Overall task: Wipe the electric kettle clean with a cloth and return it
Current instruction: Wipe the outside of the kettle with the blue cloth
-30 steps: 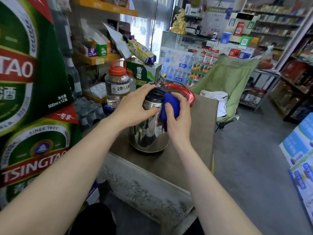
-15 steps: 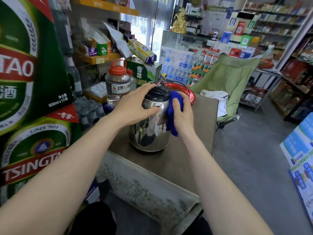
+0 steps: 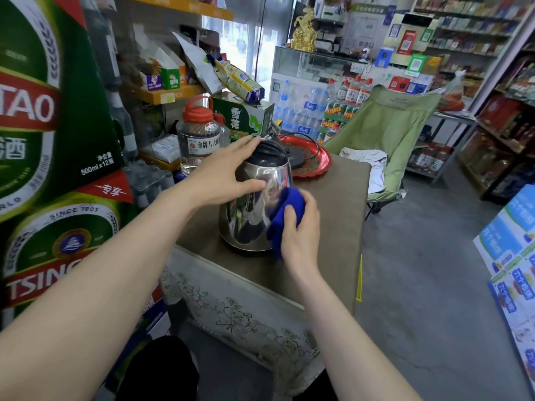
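A shiny steel electric kettle (image 3: 246,215) with a black lid stands upright on the brown table (image 3: 338,198). My left hand (image 3: 223,175) grips its upper left side, fingers spread over the lid and body. My right hand (image 3: 301,230) presses a bunched blue cloth (image 3: 285,209) against the kettle's lower right side. Behind the kettle, a red tray (image 3: 318,163) holds the kettle's black base with its cord.
A clear jar with a red lid (image 3: 198,134) stands left of the kettle beside green beer boxes (image 3: 43,140). A green folding chair (image 3: 390,134) sits behind the table. Shop shelves line the right; grey floor lies to the right of the table.
My right hand has slid the blue cloth down the kettle's right side, from near the lid to the lower body. My left hand stays on the kettle's top.
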### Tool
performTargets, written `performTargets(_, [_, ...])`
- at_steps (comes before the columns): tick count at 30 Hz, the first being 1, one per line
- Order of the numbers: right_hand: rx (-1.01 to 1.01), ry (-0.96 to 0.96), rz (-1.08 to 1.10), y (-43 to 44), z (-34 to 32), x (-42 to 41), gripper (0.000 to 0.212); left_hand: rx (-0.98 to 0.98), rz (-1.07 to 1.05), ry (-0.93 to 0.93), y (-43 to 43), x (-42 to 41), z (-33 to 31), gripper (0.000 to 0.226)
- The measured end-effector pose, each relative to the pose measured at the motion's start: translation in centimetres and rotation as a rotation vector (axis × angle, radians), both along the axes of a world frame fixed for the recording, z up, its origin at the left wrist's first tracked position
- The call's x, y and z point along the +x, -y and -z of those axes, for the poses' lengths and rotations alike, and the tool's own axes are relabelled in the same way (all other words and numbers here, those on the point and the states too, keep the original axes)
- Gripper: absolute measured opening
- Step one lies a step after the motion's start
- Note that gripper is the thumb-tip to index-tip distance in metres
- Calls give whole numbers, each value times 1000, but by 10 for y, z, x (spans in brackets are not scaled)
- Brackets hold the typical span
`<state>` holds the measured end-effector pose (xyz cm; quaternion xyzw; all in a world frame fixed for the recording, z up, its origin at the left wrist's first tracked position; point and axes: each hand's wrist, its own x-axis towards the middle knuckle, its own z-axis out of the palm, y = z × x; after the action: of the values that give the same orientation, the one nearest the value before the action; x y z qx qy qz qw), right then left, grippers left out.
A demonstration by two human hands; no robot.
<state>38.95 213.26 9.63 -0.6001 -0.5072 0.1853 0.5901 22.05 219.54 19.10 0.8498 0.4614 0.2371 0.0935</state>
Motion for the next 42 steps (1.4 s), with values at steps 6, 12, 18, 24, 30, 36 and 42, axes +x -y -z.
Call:
performTargets(6, [162, 55, 8, -1, -10, -6, 40, 103, -150, -24, 15, 24, 7, 92])
performTargets(12, [-211, -160, 60, 19, 50, 3, 37, 14, -90, -74, 20, 19, -1, 99])
performTargets(18, [-35, -36, 2, 6, -13, 17, 35, 43, -49, -131, 17, 8, -7, 95])
performTargets(24, [11, 6, -1, 2, -19, 39, 38, 269, -278, -92, 32, 57, 11, 93])
performTargets(30, [-199, -169, 57, 27, 30, 35, 33, 381, -386, -126, 32, 79, 14, 104])
performTargets(36, [19, -73, 77, 22, -4, 28, 36, 285, -151, -113, 10, 51, -5, 101])
performTargets(42, [-8, -92, 124, 24, 9, 22, 39, 176, -9, -14, 2, 46, -2, 94])
